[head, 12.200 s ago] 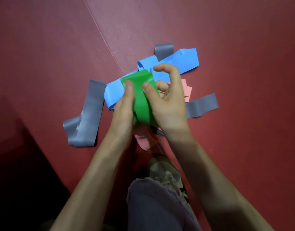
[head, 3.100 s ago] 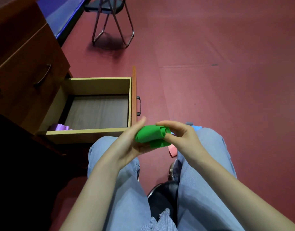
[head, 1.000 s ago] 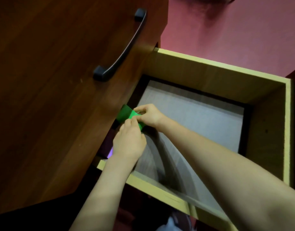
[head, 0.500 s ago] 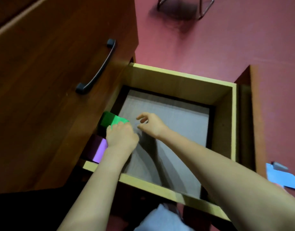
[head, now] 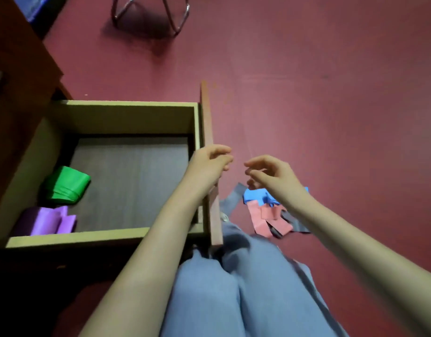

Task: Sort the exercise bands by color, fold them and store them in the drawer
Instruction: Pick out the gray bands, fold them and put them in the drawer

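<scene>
Green band (head: 67,183): lying folded in drawer (head: 127,107).
Hands: left hand (head: 210,161) and right hand (head: 270,173) hovering loosely open, holding nothing.
Advice: picking one colour from floor pile (head: 268,212).

green band (head: 68,183), purple band (head: 47,221), tan drawer (head: 127,110), maroon floor (head: 331,93).

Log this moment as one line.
green band, purple band: in drawer | left hand, right hand: empty | floor pile: unsorted

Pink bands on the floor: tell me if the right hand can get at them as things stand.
Probably yes. The right hand is empty and open above the pink bands, with only a blue band nearby and nothing covering them.
</scene>
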Motion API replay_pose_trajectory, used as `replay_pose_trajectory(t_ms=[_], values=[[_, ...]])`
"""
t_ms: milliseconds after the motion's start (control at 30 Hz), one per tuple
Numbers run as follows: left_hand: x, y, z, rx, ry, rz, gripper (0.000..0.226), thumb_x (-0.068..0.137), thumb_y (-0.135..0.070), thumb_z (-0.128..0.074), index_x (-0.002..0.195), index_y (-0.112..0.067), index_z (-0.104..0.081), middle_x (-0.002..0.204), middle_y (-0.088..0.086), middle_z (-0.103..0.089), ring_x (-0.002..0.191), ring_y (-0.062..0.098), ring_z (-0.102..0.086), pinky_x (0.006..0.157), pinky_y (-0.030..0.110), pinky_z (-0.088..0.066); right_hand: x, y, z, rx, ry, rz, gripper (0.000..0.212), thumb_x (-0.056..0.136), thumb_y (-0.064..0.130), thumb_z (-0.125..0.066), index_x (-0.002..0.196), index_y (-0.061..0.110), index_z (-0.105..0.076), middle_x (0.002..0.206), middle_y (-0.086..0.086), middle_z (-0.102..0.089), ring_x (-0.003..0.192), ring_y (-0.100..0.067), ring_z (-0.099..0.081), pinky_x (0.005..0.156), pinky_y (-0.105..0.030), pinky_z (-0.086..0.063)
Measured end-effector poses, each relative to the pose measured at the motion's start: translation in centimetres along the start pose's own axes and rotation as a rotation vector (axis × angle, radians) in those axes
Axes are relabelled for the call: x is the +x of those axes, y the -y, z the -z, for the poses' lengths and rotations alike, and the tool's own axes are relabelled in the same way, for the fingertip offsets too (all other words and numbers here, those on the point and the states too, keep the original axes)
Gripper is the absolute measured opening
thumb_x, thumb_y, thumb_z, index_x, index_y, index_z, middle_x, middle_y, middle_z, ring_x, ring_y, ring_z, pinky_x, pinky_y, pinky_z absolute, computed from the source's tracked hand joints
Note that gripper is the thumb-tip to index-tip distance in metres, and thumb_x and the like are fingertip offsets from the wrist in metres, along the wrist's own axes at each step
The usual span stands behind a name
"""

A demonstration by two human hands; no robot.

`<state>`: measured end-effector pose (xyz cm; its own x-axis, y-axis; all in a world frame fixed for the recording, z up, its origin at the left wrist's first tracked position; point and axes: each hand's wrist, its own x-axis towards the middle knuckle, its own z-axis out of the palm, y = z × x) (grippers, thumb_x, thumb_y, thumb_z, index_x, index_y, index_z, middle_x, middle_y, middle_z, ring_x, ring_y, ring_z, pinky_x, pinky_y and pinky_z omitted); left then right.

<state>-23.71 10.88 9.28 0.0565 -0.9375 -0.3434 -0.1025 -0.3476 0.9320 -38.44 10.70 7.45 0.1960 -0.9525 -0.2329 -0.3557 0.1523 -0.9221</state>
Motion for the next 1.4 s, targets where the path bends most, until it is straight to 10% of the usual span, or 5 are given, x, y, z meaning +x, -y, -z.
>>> replay_pose_trajectory(t_ms=[700,867,1067,1267,1400], values=[[9.7,3.1,-16.3,0.165,0.122,0.251,0.016,0.09,-0.006,-0.039,0.095,-0.016,-0.051,0.072,-0.004,-0.053,0.058,0.012,-0.046,0.053,0.021,-0.031,1.5,-14.5,13.3,0.173,-0.176,-0.377,0.027,0.085,-0.011,-0.041,0.078,0.01,-0.057,0.065,-0.005,-0.054,0.036,0.0,-0.048,0.043,-0.012,-0.042],[16.3,12.0,-19.7,0.424,0.163,0.3,0.031,0.084,0.002,-0.041,0.063,-0.02,-0.046,0.084,0.01,-0.046,0.075,0.022,-0.037,0.053,0.028,-0.027,5.9,-20.5,13.6,0.236,-0.188,-0.455,0.023,0.086,-0.01,-0.039,0.09,0.004,-0.057,0.066,-0.005,-0.054,0.035,0.001,-0.045,0.043,-0.011,-0.042],[23.8,21.8,-19.3,0.747,0.251,0.402,0.017,0.085,0.001,-0.046,0.092,-0.008,-0.058,0.116,0.021,-0.057,0.109,0.032,-0.052,0.087,0.03,-0.038,10.5,-27.9,12.3,0.291,-0.174,-0.51,0.025,0.085,-0.013,-0.039,0.083,0.006,-0.055,0.064,-0.007,-0.052,0.034,-0.001,-0.044,0.04,-0.012,-0.04],[26.7,29.9,-19.5,0.93,0.405,0.389,0.065,0.085,-0.012,-0.055,0.141,-0.01,-0.024,0.152,0.018,-0.014,0.14,0.032,-0.018,0.112,0.036,-0.021,12.5,-36.5,8.9,0.248,-0.122,-0.648,0.027,0.088,-0.01,-0.035,0.085,0.007,-0.055,0.064,-0.005,-0.05,0.033,0.001,-0.044,0.041,-0.011,-0.038],[28.5,32.7,-19.5,0.912,0.217,0.425,0.069,0.086,-0.011,-0.048,0.145,-0.008,-0.012,0.155,0.017,-0.005,0.142,0.034,-0.009,0.114,0.042,-0.016,13.0,-39.1,6.6,0.283,-0.126,-0.691,0.034,0.088,-0.011,-0.034,0.073,0.013,-0.053,0.062,-0.007,-0.051,0.034,0.001,-0.046,0.039,-0.01,-0.038]])
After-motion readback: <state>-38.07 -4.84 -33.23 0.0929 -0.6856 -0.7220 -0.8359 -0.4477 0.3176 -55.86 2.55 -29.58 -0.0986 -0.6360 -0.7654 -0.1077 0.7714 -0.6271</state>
